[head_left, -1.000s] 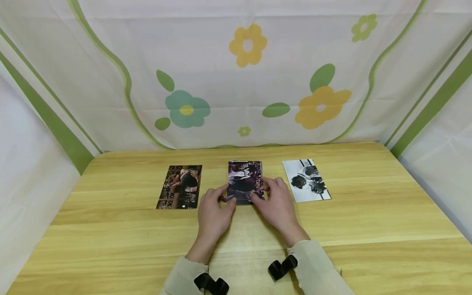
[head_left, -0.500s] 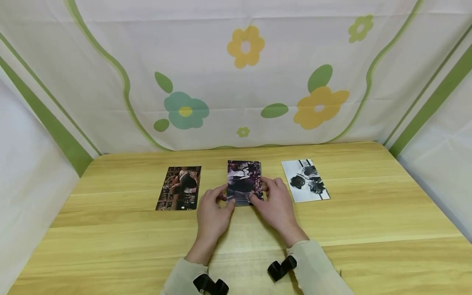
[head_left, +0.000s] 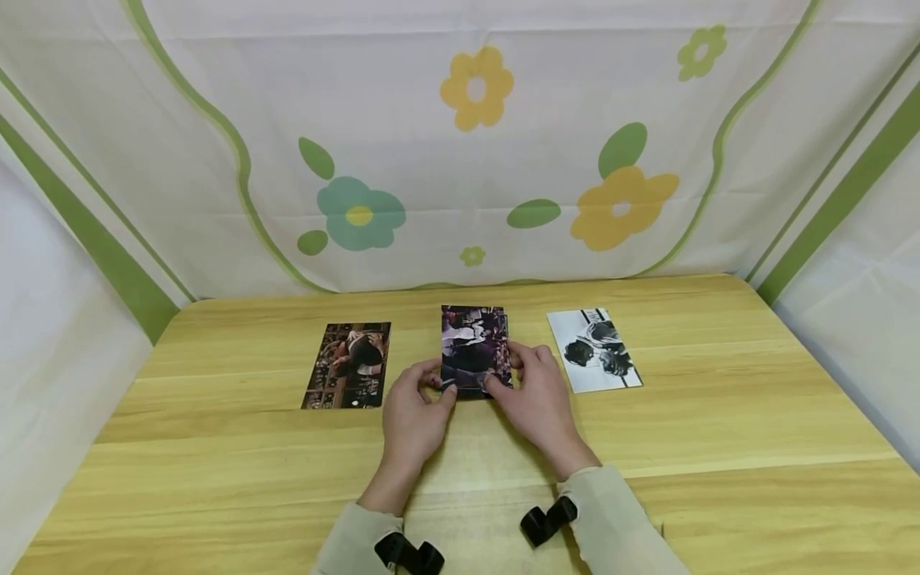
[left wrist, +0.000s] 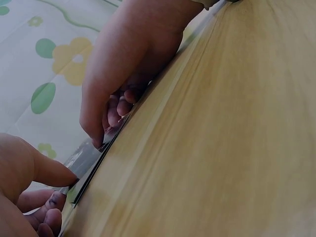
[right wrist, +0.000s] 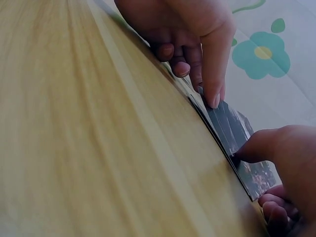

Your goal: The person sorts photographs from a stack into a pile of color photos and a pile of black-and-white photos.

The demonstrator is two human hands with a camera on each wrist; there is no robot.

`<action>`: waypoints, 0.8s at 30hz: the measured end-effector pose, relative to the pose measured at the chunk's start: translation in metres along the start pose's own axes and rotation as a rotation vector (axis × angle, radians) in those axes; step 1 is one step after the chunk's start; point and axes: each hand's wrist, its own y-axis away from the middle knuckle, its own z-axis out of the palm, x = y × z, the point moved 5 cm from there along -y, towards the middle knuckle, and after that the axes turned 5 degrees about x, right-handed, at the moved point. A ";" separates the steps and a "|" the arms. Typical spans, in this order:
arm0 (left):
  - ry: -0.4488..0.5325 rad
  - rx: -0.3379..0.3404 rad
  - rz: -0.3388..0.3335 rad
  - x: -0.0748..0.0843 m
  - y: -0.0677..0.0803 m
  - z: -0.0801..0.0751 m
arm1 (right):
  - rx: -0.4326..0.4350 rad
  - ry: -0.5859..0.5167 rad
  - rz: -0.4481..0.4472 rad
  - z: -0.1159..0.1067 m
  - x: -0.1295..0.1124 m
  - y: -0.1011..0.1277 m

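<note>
A small stack of photo cards (head_left: 470,339) lies in the middle, its dark purple top card offset from the edges of those below. My left hand (head_left: 415,417) grips the near left corner, thumb at the front edge and fingers along the side. At the right side, my right hand (head_left: 537,403) pinches the stack, with its thumb pressing on the top picture. Both wrist views show the cards low over the wood, the left hand (left wrist: 24,182) and right hand (right wrist: 291,168) close at opposite corners. The fingers partly hide the card edges.
A brown-toned photo card (head_left: 348,366) lies to the left of the hands, and a black-and-white photo card (head_left: 595,350) to the right. The wooden table (head_left: 237,479) ends at a white flowered cloth (head_left: 431,152) behind. Black wrist devices (head_left: 549,521) are strapped at both sleeves.
The top card of the middle stack has slid away from me and slightly left, so more of the cards beneath shows. Both hands keep nearly the same place.
</note>
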 end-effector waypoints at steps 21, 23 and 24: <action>0.241 -0.023 -0.147 0.004 -0.002 -0.005 | 0.061 -0.292 0.041 -0.011 -0.008 0.001; 0.249 -0.032 -0.162 0.006 -0.002 -0.007 | 0.062 -0.321 0.052 -0.013 -0.010 0.001; 0.255 -0.035 -0.165 0.008 -0.002 -0.008 | 0.063 -0.337 0.056 -0.014 -0.011 0.002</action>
